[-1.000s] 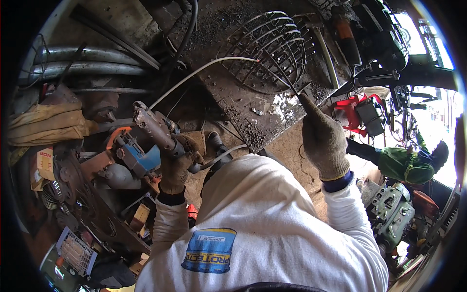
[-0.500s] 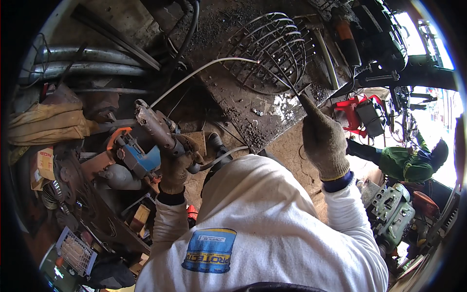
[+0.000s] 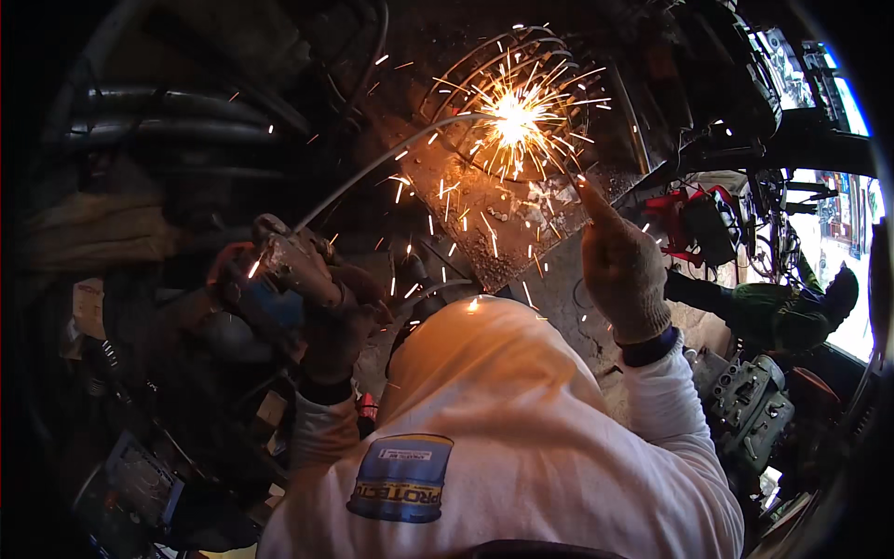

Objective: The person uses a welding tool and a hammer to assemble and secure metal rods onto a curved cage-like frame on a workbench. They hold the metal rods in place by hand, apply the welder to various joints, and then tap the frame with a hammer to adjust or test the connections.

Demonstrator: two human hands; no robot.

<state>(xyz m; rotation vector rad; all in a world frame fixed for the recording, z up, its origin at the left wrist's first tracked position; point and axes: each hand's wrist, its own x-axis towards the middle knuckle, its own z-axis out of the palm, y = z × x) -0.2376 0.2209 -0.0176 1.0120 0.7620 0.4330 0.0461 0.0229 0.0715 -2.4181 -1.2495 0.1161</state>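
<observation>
One burst of sparks (image 3: 515,116) blazes over a cage of curved metal bars (image 3: 484,171), which sits on the table (image 3: 517,233) beyond its near corner. Several bars already bow together into a rounded frame, so much of the shape appears made. Work seems to be under way at the bright spot, but the glare hides that joint; whether it is finished, or how many others are left, cannot be told.

A pale, bent rod (image 3: 402,149) runs into the left side of the burst. Its lower end meets a thick, rusty holder (image 3: 296,270). The person's left hand (image 3: 333,340), gloved and in deep shadow, appears to have its grip closed around the near end of the holder, though the fingers are hard to make out.

On the other side, the gloved right hand (image 3: 622,270) has its grip closed on a thin dark bar (image 3: 571,174) that leads toward the cage's lower right; whether bar and cage are joined is unclear.

Stray sparks fall across the table corner and near the person's white hood (image 3: 494,363). Farther right are a red stool (image 3: 672,224), another person in green (image 3: 778,312) and a grey-green machine (image 3: 752,410). Dim pipes (image 3: 177,130) lie at the far left.
</observation>
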